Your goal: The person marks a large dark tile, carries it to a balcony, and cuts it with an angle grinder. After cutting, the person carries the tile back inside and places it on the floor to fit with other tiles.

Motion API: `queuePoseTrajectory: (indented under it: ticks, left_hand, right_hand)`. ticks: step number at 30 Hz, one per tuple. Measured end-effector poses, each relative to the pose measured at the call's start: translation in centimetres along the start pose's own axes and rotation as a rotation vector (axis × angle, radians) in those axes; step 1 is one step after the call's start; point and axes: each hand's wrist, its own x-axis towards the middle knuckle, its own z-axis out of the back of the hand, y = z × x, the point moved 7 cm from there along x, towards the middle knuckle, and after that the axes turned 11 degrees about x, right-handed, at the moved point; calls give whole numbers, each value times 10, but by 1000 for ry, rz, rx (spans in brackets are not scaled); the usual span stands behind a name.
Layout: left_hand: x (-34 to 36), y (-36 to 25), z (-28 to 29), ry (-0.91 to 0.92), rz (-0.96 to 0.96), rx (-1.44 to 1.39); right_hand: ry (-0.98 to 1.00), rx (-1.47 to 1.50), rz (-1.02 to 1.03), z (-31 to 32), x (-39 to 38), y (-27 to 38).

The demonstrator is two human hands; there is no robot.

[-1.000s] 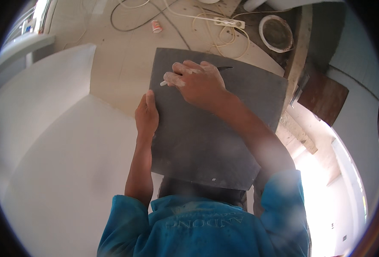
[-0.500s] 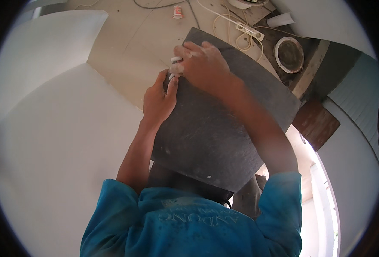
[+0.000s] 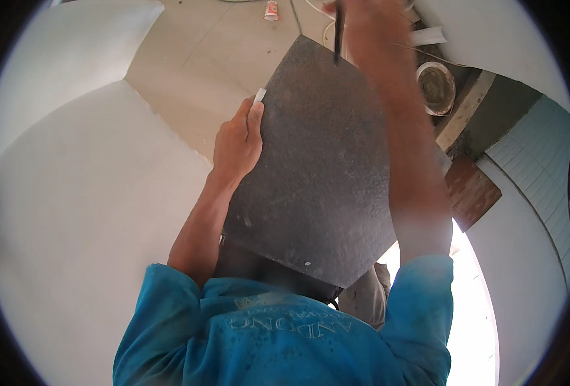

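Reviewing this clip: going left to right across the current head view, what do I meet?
Broad smooth white surface → bare left hand with a short white stick at its fingertips → small red-and-white cup → blurred bare right hand → round whitish tub → reddish-brown flat board.

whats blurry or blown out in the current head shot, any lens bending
Head view: right hand blurred at the top, left hand sharper; head view: bright area at lower right washed out; head view: white surface edges curve, corners dark.
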Motion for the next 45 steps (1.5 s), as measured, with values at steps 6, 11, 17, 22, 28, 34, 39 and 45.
queuePoseTrajectory:
  ticks: [6,11,17,22,28,34,39,45]
  left_hand:
    - [-5,11,0,11,88,15]
    - [-8,7,2,36,109,3]
    - [-6,11,3,-23,84,12]
    - [-5,9,2,-16,67,-12]
    - [-5,10,0,-37,52,-8]
    - [-5,10,-1,1,86,-11]
    - [-8,11,2,-34,56,-33]
    - [-4,7,3,-46,9,55]
  right_hand:
    - [-342,594,-608,-23,-35,-57]
    - [-307,532,-694,-50,-50,-60]
    - [-185,472,-750,-58,-52,-47]
    - [-296,612,-649,-78,-71,-83]
    - [-126,543,-744,-81,-74,-78]
    - [-75,584,-769,-80,-73,-70]
    - [-88,521,-791,-84,-82,-81]
    - [-20,340,-776,-81,-84,-72]
